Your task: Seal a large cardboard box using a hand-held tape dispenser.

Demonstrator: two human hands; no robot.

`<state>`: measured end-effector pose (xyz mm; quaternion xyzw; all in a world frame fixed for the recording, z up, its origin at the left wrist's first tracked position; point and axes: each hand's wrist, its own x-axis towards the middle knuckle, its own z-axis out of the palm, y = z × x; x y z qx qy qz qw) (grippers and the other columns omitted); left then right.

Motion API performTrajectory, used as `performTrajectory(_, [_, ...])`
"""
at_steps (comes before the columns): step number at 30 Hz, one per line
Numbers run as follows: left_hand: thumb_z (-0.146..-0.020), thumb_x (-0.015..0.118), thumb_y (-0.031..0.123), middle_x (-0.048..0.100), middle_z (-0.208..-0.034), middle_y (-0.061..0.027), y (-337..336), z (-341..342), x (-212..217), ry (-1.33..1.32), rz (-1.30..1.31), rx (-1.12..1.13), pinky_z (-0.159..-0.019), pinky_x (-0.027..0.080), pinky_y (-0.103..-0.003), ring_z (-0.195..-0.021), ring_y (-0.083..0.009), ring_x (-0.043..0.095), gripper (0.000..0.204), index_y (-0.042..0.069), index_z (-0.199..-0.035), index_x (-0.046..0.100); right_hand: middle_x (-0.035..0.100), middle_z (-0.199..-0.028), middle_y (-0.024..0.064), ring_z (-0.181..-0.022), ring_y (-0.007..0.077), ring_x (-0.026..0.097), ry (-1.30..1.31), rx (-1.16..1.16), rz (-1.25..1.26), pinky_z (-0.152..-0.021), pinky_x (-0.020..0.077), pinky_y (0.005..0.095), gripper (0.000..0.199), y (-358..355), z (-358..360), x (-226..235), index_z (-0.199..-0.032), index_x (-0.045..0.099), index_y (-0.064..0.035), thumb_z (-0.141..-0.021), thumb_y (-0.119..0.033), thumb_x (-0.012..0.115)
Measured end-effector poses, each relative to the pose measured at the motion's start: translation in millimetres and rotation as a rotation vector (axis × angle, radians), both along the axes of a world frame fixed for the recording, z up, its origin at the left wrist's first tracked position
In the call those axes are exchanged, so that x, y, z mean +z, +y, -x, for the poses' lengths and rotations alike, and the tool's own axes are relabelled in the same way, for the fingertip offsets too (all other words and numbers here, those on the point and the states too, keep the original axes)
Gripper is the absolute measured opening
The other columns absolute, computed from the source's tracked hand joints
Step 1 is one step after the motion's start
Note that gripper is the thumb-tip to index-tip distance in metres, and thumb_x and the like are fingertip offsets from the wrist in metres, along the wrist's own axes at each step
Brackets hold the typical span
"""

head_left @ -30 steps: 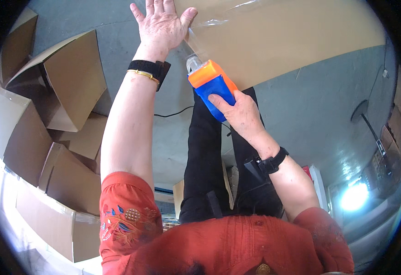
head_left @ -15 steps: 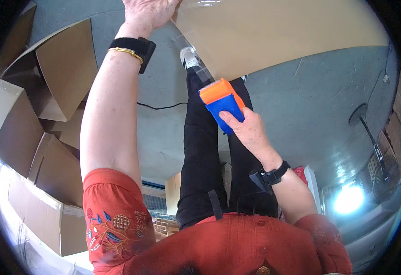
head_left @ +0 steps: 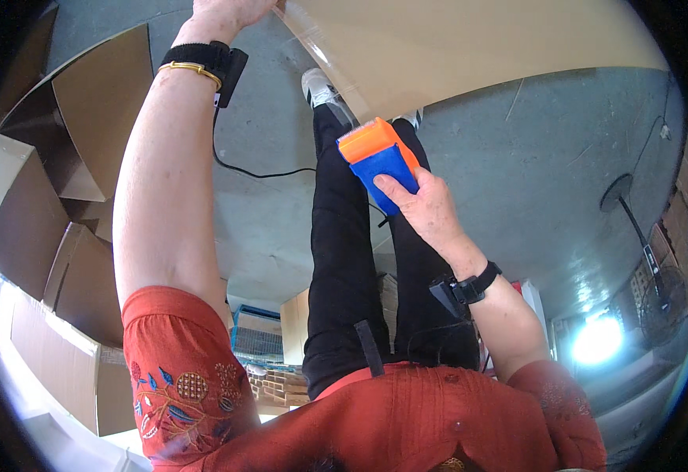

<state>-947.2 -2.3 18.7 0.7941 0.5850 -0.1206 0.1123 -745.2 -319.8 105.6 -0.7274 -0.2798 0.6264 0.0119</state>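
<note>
"So, where is the tape dispenser [head_left: 379,161]?"

"Held out above the black trousers [head_left: 340,259], its orange end pointing away from the body, near the lower corner of a large brown cardboard sheet [head_left: 477,55]. Whether the two touch, I can't tell."

"What has hold of it?"

"The right hand [head_left: 432,211], wrapped around the blue part, with the thumb lying across the blue face."

"And the left hand [head_left: 230,11]?"

"Up at the top rim of the view, by the left edge of the cardboard sheet. Its fingers are mostly cut off, so I can't say if they are spread, pressed together or pinching something."

"Anything between the hands?"

"Shiny clear tape [head_left: 312,47], along that left edge of the cardboard sheet."

"What is worn on the arms?"

"A black strap [head_left: 476,283] on the right wrist; on the left, another black band [head_left: 194,53] with a gold bangle [head_left: 190,68] just beside it. The top [head_left: 407,417] is red."

"And farther out?"

"A white shoe [head_left: 318,85] on the grey floor [head_left: 517,181], a black cable [head_left: 253,174] left of the legs, and brown boxes [head_left: 108,114] along the left side."
</note>
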Motion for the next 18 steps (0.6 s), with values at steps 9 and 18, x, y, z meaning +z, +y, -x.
performTrajectory(9, [-0.100, 0.040, 0.065, 0.009, -0.172, -0.0195, 1, 4, 2, -0.003, 0.008, 0.001, -0.126, 0.002, -0.061, -0.160, -0.0339, 0.002, 0.095, 0.003, -0.165, 0.010, 0.073, -0.085, 0.0231, -0.081, 0.0368, 0.073, 0.019, -0.038, -0.069, -0.076, 0.0564, 0.0422, 0.071, -4, 4, -13, -0.093, 0.068, 0.0051, -0.088, -0.065, 0.072])
performTrajectory(18, [-0.099, 0.040, 0.067, 0.007, -0.173, -0.0190, 3, 3, 2, -0.021, -0.003, 0.001, -0.126, 0.001, -0.061, -0.160, -0.0335, 0.001, 0.097, 0.003, -0.165, 0.008, 0.073, -0.084, 0.0226, -0.081, 0.0370, 0.074, 0.019, -0.048, -0.110, -0.076, 0.0567, 0.0424, 0.071, -11, 3, -22, -0.094, 0.069, 0.0047, -0.087, -0.066, 0.071])
